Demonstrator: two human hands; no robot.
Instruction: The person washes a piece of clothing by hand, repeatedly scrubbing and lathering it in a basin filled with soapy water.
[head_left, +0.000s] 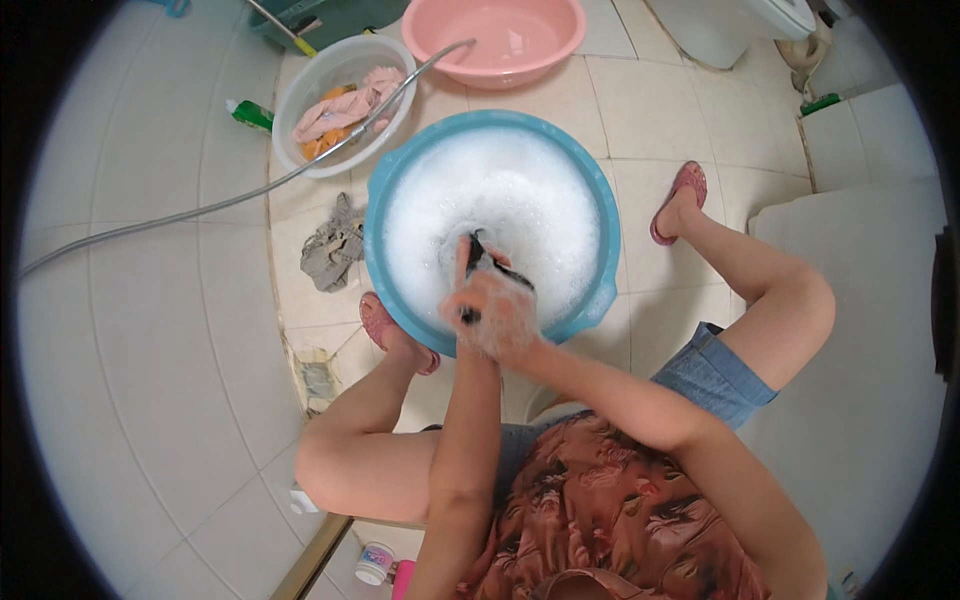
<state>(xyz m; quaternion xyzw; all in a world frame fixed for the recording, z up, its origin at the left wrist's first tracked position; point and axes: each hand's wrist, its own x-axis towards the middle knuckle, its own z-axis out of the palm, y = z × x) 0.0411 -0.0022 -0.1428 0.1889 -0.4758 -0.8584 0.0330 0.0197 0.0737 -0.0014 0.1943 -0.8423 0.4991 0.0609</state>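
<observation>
A blue basin point(377, 215) full of white suds point(540, 190) stands on the floor between my feet. Over its near side my two hands are pressed together, wet and foamy. My right hand point(510, 312) lies on top, its fingers closed around a dark wet cloth point(475, 248). Mostly covered by it, my left hand point(464, 262) grips the same cloth, with a finger showing at the far left. Black bits of the cloth stick out beyond the fingers and between the hands; the rest is hidden by hands and foam.
Left of the basin lies a crumpled grey cloth point(335, 245). A white basin point(283, 120) holds pink and orange clothes point(340, 115). A grey hose point(200, 211) runs from the left wall into a pink basin point(500, 75). A green packet point(250, 114) leans by the wall.
</observation>
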